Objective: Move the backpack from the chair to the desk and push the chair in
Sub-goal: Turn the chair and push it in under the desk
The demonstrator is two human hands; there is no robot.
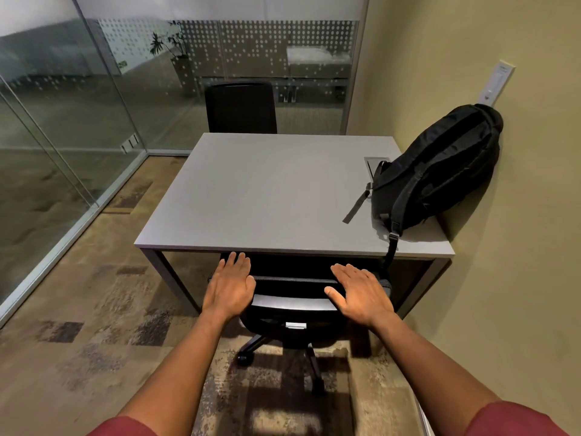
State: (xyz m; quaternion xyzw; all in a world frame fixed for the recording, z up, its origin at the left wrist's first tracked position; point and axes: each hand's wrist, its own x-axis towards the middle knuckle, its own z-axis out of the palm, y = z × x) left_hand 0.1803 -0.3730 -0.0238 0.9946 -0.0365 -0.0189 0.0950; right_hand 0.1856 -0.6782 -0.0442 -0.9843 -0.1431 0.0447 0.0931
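Observation:
A black backpack (440, 171) stands on the right side of the grey desk (257, 196), leaning against the wall, with one strap hanging over the desk's front edge. The black office chair (292, 306) is tucked under the desk's near edge; its seat is hidden below the desktop. My left hand (231, 286) rests flat on the left end of the chair's backrest top, fingers spread. On the right end of the backrest lies my right hand (358, 292), also flat with fingers apart. Neither hand grips anything.
A second black chair (240, 107) stands at the desk's far side. Glass walls (63, 127) run along the left and back. The yellowish wall (503, 278) borders the desk on the right. A cable hatch (374, 163) is set in the desktop by the backpack.

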